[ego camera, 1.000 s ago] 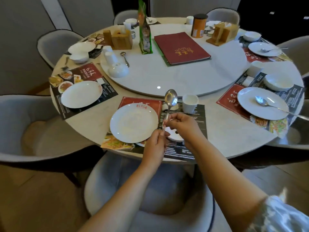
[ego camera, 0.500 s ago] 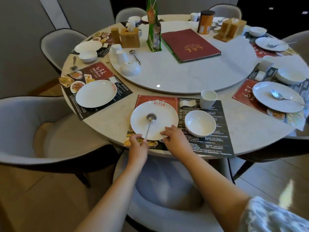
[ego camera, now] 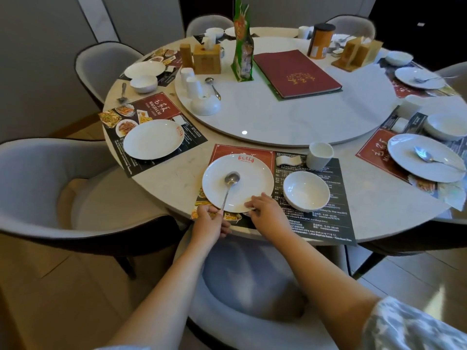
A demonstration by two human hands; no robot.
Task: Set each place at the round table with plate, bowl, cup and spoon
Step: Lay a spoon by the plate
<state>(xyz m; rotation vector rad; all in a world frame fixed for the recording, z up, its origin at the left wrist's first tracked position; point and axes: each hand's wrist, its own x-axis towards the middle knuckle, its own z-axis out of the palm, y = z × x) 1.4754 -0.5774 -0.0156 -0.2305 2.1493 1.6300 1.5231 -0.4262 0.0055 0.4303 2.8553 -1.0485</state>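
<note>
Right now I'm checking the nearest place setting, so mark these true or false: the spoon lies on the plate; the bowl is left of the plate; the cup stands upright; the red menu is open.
1. The metal spoon lies on the round white plate, its handle held by the left hand. True.
2. The small white bowl sits left of that plate. False: it is on the right.
3. The white cup stands upright. True.
4. The dark red menu book lies open. False: it is closed.

One head-worn view looks forward and down, close over the near tabletop [ego camera: 177,183] edge.
</note>
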